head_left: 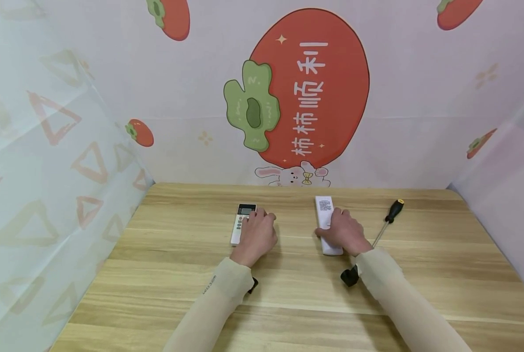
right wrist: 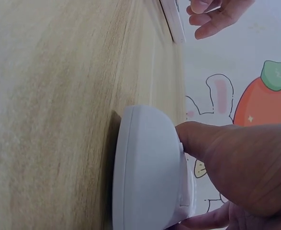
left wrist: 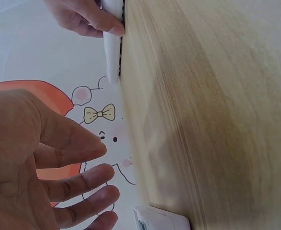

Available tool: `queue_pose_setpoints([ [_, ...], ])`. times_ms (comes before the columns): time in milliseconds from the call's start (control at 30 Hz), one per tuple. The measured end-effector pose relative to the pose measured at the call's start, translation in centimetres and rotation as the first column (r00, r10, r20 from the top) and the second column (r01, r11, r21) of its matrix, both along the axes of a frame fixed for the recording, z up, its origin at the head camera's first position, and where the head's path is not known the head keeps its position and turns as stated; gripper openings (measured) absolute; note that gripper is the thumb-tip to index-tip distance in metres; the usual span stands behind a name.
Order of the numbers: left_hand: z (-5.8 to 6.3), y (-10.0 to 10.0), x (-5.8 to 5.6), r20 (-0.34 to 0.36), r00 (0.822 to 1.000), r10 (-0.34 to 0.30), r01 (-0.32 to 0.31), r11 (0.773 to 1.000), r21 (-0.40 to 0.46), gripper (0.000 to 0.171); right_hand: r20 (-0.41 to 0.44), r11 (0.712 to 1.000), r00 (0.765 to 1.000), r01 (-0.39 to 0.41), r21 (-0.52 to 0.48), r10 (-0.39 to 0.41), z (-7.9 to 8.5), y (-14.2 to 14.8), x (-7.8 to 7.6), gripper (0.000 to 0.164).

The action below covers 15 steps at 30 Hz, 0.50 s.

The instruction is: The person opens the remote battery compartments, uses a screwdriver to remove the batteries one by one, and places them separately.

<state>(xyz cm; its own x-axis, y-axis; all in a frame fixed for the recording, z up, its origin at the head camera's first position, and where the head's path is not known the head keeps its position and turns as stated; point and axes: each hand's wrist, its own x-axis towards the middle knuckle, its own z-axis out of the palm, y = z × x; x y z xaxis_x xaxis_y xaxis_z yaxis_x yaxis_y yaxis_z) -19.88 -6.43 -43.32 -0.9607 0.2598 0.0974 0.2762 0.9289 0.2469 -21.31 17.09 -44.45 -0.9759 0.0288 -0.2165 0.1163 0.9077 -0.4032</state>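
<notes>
A white remote control with a small display and buttons point(head_left: 236, 235) lies face up on the wooden table. My left hand point(head_left: 258, 234) is over its right side, fingers loosely bent and holding nothing; the left wrist view shows the hand point(left wrist: 16, 158) apart from the remote's end point(left wrist: 164, 219). Farther right, a second white remote control point(head_left: 325, 205) lies back side up, with printed text on it. My right hand point(head_left: 343, 231) grips this remote across its middle, thumb on the near left side. In the right wrist view the remote's rounded end point(right wrist: 150, 158) is close against the table.
A screwdriver with a black and yellow handle point(head_left: 394, 211) lies right of my right hand, its shaft partly hidden behind the wrist. The wooden table point(head_left: 165, 274) ends at a back wall point(head_left: 191, 161) printed with persimmons. Side walls stand left and right.
</notes>
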Motion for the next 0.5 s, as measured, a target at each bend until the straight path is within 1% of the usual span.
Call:
queue_pose_setpoints([
  [133,0.0,0.1,0.0,-0.001,1.000,-0.001,0.001,1.000,0.009,0.028,0.008,1.000,1.000,0.010,-0.012,-0.010,0.2,0.2,0.2,0.093],
  [233,0.0,0.1,0.0,0.000,1.000,-0.002,0.002,1.000,0.010,0.028,-0.008,0.999,1.000,-0.001,-0.032,0.001,0.5,0.6,0.5,0.093],
  [367,-0.1,0.1,0.0,-0.002,1.000,-0.003,0.003,1.000,0.007,0.027,-0.045,0.998,0.998,-0.036,-0.046,0.034,1.1,1.5,1.1,0.084],
  [500,-0.1,0.2,0.1,-0.007,1.000,-0.009,0.009,1.000,0.006,0.028,-0.085,0.995,0.993,-0.085,-0.049,0.081,1.5,2.6,1.7,0.067],
])
